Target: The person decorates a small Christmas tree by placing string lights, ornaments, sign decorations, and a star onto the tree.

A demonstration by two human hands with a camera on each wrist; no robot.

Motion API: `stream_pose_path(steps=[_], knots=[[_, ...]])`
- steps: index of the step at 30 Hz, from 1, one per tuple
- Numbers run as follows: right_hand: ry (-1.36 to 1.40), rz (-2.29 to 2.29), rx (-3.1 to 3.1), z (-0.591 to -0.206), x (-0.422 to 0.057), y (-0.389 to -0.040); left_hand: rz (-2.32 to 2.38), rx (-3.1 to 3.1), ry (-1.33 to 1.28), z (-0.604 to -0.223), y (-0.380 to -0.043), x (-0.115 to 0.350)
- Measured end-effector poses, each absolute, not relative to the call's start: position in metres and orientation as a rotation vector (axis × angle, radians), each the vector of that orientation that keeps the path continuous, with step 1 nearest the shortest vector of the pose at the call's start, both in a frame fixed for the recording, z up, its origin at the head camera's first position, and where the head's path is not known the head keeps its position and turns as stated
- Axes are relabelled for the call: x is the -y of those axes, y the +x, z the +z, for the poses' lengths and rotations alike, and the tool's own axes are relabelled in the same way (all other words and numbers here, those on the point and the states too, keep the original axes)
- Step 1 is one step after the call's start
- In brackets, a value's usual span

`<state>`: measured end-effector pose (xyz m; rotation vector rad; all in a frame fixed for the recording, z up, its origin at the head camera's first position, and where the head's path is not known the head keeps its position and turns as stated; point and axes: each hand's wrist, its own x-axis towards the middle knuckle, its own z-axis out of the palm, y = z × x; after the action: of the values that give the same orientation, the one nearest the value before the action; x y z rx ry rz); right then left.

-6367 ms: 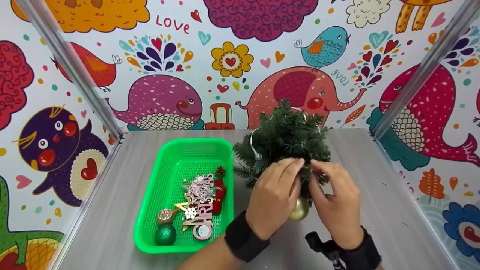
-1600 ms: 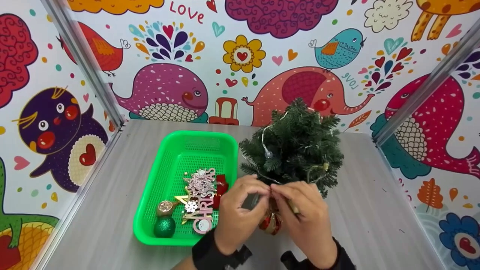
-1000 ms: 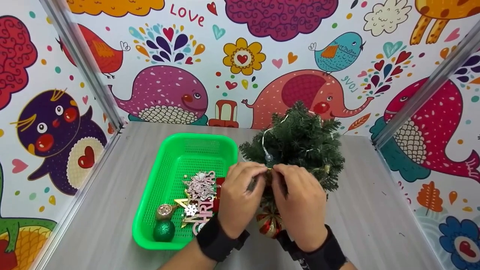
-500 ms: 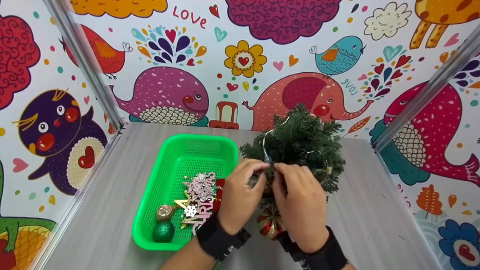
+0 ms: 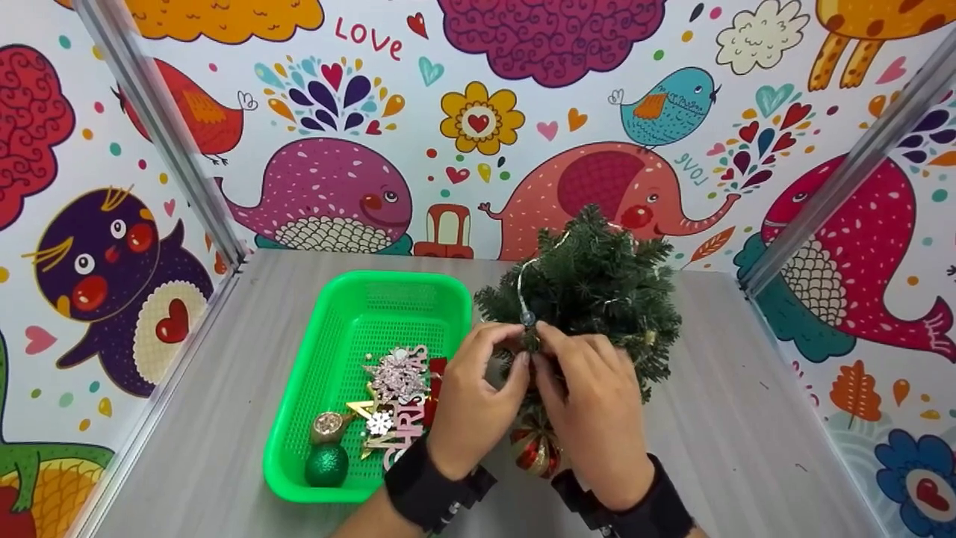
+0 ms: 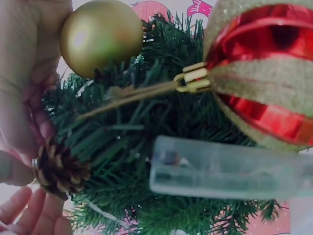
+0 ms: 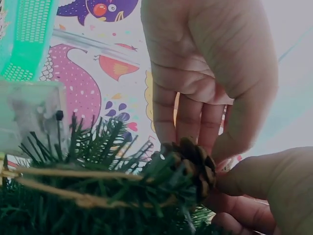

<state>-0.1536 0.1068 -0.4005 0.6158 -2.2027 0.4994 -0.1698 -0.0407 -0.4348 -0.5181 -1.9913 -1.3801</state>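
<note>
In the head view a brown pinecone [image 5: 530, 341] sits at the near-left branches of a small artificial Christmas tree [image 5: 597, 276]. My left hand [image 5: 482, 388] and right hand [image 5: 597, 403] meet there, thumb and finger of each pinching around the pinecone from opposite sides. Seen close in the left wrist view, the pinecone [image 6: 59, 169] lies between fingertips against the green needles. A red and gold striped ball [image 5: 536, 448] hangs below the hands, its gold cap tied to a loop of twine [image 6: 132, 98]. A plain gold ball [image 6: 102, 39] is on the tree too.
A green basket [image 5: 299, 388] to the left holds a green glitter ball [image 5: 326, 465], a small gold ornament [image 5: 327, 426], snowflakes and a pink Christmas sign [image 5: 407, 426]. Fairy-light wire [image 5: 520, 284] and a clear plastic box [image 6: 210, 166] are at the tree. Patterned walls stand behind.
The pinecone has left the basket since the earliest frame. Both hands moved from the tree's front to its near-left side. In the last half second their fingertips closed in around the pinecone.
</note>
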Motion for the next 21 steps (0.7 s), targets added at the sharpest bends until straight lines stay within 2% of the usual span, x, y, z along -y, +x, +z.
stream_pose_path(steps=[5, 11, 15, 21], knots=[[0.642, 0.610, 2.064, -0.398, -0.119, -0.147, -1.364, 1.987, -0.494, -0.440, -0.166, 0.043], [0.571, 0.973, 1.671, -0.413, -0.146, -0.146, -1.292, 1.884, -0.438, -0.464, -0.148, 0.048], [0.338, 1.245, 1.531, -0.444, -0.172, -0.149, -1.333, 1.799, -0.460, -0.492, -0.131, 0.042], [-0.217, 1.629, 1.703, -0.512, -0.206, -0.167, -1.547, 1.743, -0.404, -0.545, -0.107, 0.017]])
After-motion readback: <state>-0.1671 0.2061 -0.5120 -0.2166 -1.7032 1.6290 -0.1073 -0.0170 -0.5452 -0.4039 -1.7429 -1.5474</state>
